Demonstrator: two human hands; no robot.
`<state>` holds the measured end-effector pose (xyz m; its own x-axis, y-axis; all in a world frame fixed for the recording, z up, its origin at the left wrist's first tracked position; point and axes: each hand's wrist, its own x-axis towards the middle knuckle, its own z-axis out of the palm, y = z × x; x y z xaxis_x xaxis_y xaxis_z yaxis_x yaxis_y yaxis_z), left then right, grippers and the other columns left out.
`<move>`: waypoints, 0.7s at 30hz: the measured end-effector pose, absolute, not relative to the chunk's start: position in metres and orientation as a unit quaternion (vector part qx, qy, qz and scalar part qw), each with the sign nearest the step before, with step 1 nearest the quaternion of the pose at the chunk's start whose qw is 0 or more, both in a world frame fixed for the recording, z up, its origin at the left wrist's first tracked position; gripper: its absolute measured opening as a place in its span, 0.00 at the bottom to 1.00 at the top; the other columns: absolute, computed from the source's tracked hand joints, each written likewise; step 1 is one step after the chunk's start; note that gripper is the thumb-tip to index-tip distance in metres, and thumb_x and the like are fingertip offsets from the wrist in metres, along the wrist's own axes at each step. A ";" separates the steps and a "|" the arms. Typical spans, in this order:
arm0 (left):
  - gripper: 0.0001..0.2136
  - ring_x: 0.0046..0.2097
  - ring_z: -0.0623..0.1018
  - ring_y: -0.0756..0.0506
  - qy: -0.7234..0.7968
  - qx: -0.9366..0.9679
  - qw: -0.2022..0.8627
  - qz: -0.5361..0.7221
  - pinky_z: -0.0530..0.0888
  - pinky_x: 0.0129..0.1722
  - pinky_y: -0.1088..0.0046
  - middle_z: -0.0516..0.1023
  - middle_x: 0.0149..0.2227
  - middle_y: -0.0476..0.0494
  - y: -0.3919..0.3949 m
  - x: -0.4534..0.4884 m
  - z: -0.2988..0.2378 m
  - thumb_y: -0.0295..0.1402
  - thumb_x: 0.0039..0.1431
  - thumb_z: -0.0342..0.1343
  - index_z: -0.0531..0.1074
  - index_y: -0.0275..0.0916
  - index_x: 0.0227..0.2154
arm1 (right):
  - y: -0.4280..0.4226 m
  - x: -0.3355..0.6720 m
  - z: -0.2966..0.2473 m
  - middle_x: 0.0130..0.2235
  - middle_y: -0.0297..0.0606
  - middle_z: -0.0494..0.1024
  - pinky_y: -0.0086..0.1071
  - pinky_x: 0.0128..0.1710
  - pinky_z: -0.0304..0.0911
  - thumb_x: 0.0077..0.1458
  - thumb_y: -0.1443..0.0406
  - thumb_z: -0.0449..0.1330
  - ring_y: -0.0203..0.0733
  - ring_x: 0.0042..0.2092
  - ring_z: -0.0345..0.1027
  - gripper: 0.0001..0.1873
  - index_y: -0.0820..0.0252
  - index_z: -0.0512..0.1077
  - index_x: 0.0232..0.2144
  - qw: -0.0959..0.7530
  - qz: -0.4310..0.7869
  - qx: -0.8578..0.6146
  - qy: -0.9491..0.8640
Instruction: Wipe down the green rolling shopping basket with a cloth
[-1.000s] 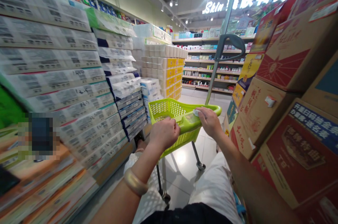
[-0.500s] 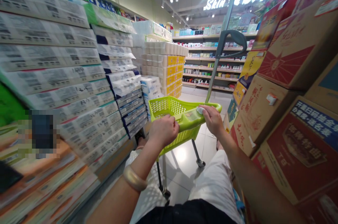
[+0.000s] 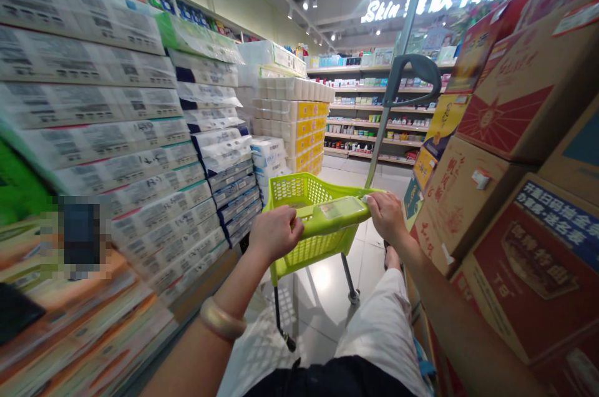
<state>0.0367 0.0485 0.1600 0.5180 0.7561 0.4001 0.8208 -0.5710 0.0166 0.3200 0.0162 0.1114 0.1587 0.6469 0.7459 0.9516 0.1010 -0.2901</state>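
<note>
A lime-green shopping cart (image 3: 290,188) stands right in front of me, its basket pierced with rows of holes. My left hand (image 3: 276,231), with a gold bangle on the forearm, is wrapped round the left part of the cart's handlebar (image 3: 334,213). The right end of that bar is in the grip of my right hand (image 3: 387,216). Something small and white shows at the fingers of my right hand; I cannot make out what it is. A clear label panel lies on the bar between both hands.
Tall stacks of white wrapped packages (image 3: 116,97) line the left side. Cardboard cartons (image 3: 453,197) are piled close on the right. A glass door edge with a grey handle (image 3: 393,82) stands ahead. Stocked shelves (image 3: 369,103) fill the back; pale floor tiles (image 3: 322,306) run beneath the cart.
Both hands have slid outward along the handlebar, the left one to the left and the right one to the right end. My right foot has come forward beside the cart.
</note>
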 end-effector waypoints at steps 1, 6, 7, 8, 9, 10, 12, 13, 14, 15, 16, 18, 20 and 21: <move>0.15 0.32 0.73 0.47 -0.452 -0.868 0.086 -0.188 0.60 0.27 0.72 0.75 0.31 0.46 0.051 0.030 0.160 0.38 0.59 0.41 0.70 0.41 0.25 | 0.013 0.316 0.112 0.38 0.40 0.77 0.41 0.53 0.53 0.63 0.58 0.42 0.45 0.43 0.67 0.20 0.57 0.72 0.35 0.404 -0.190 -0.637 -0.628; 0.15 0.27 0.69 0.49 -0.423 -0.878 0.062 -0.217 0.59 0.26 0.73 0.72 0.25 0.47 0.072 -0.006 0.161 0.37 0.57 0.41 0.64 0.40 0.19 | 0.002 0.314 0.113 0.37 0.38 0.77 0.40 0.52 0.54 0.63 0.58 0.44 0.44 0.42 0.67 0.19 0.56 0.73 0.35 0.408 -0.168 -0.582 -0.683; 0.14 0.27 0.69 0.49 -0.415 -0.880 0.056 -0.226 0.59 0.26 0.73 0.71 0.25 0.47 0.078 -0.012 0.161 0.36 0.56 0.40 0.62 0.40 0.18 | 0.002 0.317 0.113 0.36 0.38 0.77 0.40 0.50 0.55 0.63 0.58 0.44 0.44 0.41 0.68 0.19 0.56 0.73 0.34 0.425 -0.156 -0.576 -0.681; 0.14 0.26 0.69 0.49 -0.405 -0.883 0.050 -0.232 0.59 0.25 0.74 0.71 0.24 0.47 0.083 -0.019 0.162 0.36 0.56 0.40 0.61 0.40 0.18 | 0.001 0.320 0.112 0.35 0.38 0.77 0.39 0.48 0.57 0.63 0.58 0.43 0.44 0.40 0.68 0.20 0.56 0.73 0.33 0.445 -0.142 -0.569 -0.677; 0.14 0.27 0.69 0.49 -0.395 -0.888 0.043 -0.232 0.60 0.26 0.74 0.71 0.23 0.47 0.088 -0.025 0.162 0.35 0.56 0.40 0.60 0.40 0.17 | 0.001 0.322 0.112 0.34 0.38 0.77 0.38 0.46 0.58 0.63 0.58 0.43 0.44 0.40 0.68 0.20 0.56 0.73 0.33 0.464 -0.125 -0.561 -0.674; 0.14 0.27 0.69 0.49 -0.392 -0.890 0.042 -0.231 0.61 0.26 0.74 0.71 0.24 0.47 0.093 -0.031 0.163 0.35 0.56 0.39 0.60 0.40 0.18 | 0.001 0.322 0.111 0.33 0.38 0.76 0.38 0.45 0.59 0.63 0.58 0.43 0.44 0.40 0.68 0.20 0.56 0.73 0.33 0.482 -0.109 -0.553 -0.671; 0.13 0.28 0.70 0.48 -0.400 -0.885 0.056 -0.232 0.63 0.27 0.73 0.72 0.25 0.47 0.098 -0.039 0.164 0.35 0.56 0.39 0.62 0.41 0.19 | 0.000 0.317 0.109 0.34 0.38 0.76 0.37 0.44 0.60 0.63 0.58 0.44 0.44 0.41 0.68 0.19 0.56 0.72 0.33 0.508 -0.088 -0.541 -0.665; 0.12 0.30 0.71 0.47 -0.411 -0.876 0.074 -0.242 0.64 0.29 0.73 0.72 0.26 0.46 0.098 -0.041 0.165 0.34 0.56 0.40 0.64 0.41 0.21 | 0.000 0.311 0.108 0.35 0.38 0.76 0.37 0.44 0.60 0.63 0.58 0.44 0.44 0.42 0.67 0.18 0.56 0.72 0.34 0.515 -0.086 -0.540 -0.660; 0.11 0.32 0.72 0.46 -0.421 -0.864 0.093 -0.259 0.66 0.31 0.71 0.73 0.28 0.45 0.096 -0.041 0.165 0.33 0.56 0.41 0.66 0.40 0.23 | -0.001 0.304 0.108 0.35 0.38 0.75 0.37 0.44 0.60 0.63 0.59 0.44 0.44 0.42 0.67 0.17 0.56 0.71 0.34 0.518 -0.090 -0.543 -0.654; 0.10 0.34 0.72 0.44 -0.429 -0.850 0.114 -0.285 0.67 0.33 0.70 0.73 0.29 0.43 0.091 -0.038 0.165 0.33 0.56 0.42 0.67 0.40 0.25 | -0.002 0.296 0.107 0.35 0.38 0.75 0.37 0.44 0.60 0.63 0.59 0.45 0.44 0.42 0.67 0.16 0.56 0.71 0.33 0.519 -0.096 -0.548 -0.649; 0.10 0.36 0.73 0.43 -0.429 -0.835 0.127 -0.319 0.68 0.37 0.68 0.74 0.31 0.42 0.084 -0.033 0.164 0.32 0.56 0.42 0.68 0.39 0.28 | -0.003 0.288 0.108 0.35 0.39 0.75 0.38 0.44 0.60 0.63 0.60 0.44 0.44 0.42 0.66 0.16 0.56 0.70 0.33 0.516 -0.104 -0.553 -0.645; 0.10 0.41 0.73 0.43 -0.387 -0.831 0.109 -0.386 0.69 0.43 0.66 0.75 0.36 0.41 0.068 -0.016 0.162 0.30 0.57 0.42 0.69 0.38 0.33 | -0.005 0.271 0.109 0.35 0.39 0.74 0.39 0.45 0.59 0.63 0.61 0.45 0.44 0.41 0.66 0.15 0.57 0.69 0.31 0.509 -0.121 -0.558 -0.644; 0.10 0.45 0.73 0.43 -0.312 -0.859 0.080 -0.397 0.69 0.47 0.65 0.75 0.41 0.42 0.051 0.009 0.159 0.28 0.56 0.45 0.70 0.38 0.37 | -0.008 0.257 0.110 0.35 0.40 0.74 0.40 0.46 0.59 0.62 0.62 0.45 0.44 0.42 0.65 0.15 0.57 0.69 0.31 0.507 -0.128 -0.549 -0.652; 0.11 0.47 0.72 0.43 -0.285 -0.875 0.074 -0.385 0.69 0.49 0.64 0.75 0.43 0.42 0.045 0.022 0.158 0.27 0.55 0.46 0.70 0.38 0.38 | -0.009 0.252 0.111 0.35 0.40 0.73 0.40 0.46 0.59 0.62 0.63 0.45 0.44 0.43 0.65 0.14 0.58 0.69 0.31 0.506 -0.126 -0.541 -0.661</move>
<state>0.0217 0.0447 0.1577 0.5407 0.4421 0.7157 0.5565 -0.8260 0.0898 0.2520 -0.0091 0.1107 0.0956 0.5865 0.8043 0.8417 0.3838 -0.3799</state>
